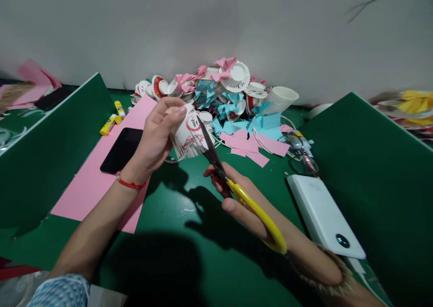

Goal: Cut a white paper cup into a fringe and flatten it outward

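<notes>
My left hand (157,133) pinches a white paper cup (191,133) with a red round print, tilted above the green table. Its lower edge is cut into many thin strips. In my right hand (237,194) are scissors with yellow handles (260,212), fingers wrapped round them. The dark scissor blades (211,149) point up and away from me, apart, at the right side of the cup. Just how far the cup's edge lies between the blades I cannot tell.
Behind the cup lies a heap of cut cups (237,74) with pink and blue paper, beside stacked cups (282,99). A black phone (123,150) rests on pink paper (84,194). Glue sticks (108,124), glasses (302,162) and a white power bank (324,216) lie near green dividers (365,162).
</notes>
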A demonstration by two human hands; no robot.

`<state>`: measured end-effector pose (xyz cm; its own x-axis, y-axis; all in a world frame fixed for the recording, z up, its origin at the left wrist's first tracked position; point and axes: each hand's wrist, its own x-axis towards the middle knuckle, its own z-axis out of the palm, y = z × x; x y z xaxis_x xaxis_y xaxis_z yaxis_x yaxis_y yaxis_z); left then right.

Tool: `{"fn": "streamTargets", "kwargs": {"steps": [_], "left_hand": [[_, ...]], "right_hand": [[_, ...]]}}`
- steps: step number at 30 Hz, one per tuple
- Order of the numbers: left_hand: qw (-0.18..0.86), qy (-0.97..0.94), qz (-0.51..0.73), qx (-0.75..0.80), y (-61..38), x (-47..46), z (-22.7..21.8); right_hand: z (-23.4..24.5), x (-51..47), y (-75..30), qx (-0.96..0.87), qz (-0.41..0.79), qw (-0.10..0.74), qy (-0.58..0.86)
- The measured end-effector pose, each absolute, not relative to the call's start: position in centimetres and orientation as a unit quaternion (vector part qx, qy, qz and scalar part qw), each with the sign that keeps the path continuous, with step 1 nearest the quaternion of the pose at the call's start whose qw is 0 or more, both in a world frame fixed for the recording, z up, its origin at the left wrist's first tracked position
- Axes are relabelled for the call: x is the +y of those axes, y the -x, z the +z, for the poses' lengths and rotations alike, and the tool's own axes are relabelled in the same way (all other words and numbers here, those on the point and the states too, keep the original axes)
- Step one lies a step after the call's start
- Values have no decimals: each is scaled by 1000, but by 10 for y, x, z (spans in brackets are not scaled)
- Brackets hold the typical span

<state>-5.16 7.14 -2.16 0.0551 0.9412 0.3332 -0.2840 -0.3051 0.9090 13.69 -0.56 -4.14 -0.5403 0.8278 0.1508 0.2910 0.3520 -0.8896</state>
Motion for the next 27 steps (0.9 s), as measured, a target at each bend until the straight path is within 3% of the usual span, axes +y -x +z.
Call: {"fn": "streamTargets", "kwargs": {"steps": [27], "left_hand": [[495,-538,612,302,53,72,-22]], "right_hand": [[-41,-12,-134,-741,421,329,406]]}}
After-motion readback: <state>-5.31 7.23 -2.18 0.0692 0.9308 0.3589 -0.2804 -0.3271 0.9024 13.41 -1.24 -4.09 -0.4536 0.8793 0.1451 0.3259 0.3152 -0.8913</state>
